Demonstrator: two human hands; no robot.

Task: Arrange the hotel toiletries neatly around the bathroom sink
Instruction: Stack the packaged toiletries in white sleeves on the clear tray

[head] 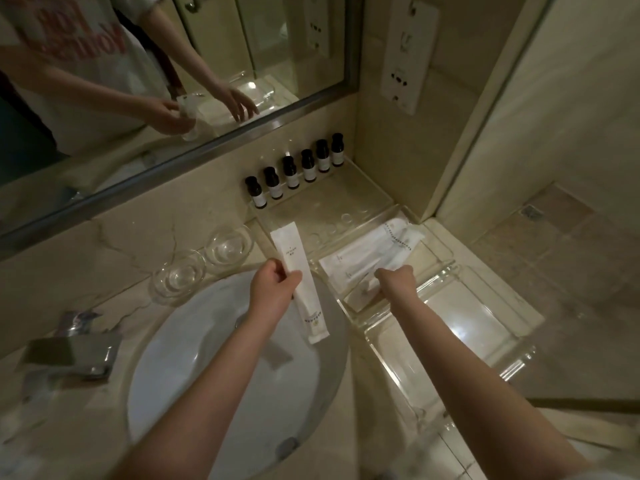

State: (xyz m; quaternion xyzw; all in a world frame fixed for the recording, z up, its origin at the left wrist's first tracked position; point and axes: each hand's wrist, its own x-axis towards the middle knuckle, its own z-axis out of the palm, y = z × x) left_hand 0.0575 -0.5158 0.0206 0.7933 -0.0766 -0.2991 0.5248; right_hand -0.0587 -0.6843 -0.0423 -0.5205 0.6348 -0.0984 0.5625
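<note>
Nearest the viewer, the white sink [221,368] sits in a pale marbled bench [114,237], with a chrome tap [74,355] at its left edge. Both forearms reach forward across it.

The left hand [273,289] is closed around a long white sachet [298,282], gripped near its middle and held clear over the basin's far rim. The right hand [396,280] is curled, knuckles up, on the loose white packets [367,258] lying in the clear acrylic tray [460,306] to the right of the basin; whether its fingers actually grip a packet cannot be told.

Judgement: the step in hand is squaring the flat packets. To do it well, the held sachet should be laid parallel with the others, edges flush, printed side up, and kept away from the wet basin.

Beyond, two empty glasses [204,261] stand just beside each other left of the tray. Six dark-capped bottles [298,169] stand in a straight row along the back wall, already orderly.

Furthest, a framed mirror [173,81] runs above the bench, a socket panel [408,53] is on the corner wall, and tiled floor [554,254] lies to the right. Lighting is dim.
</note>
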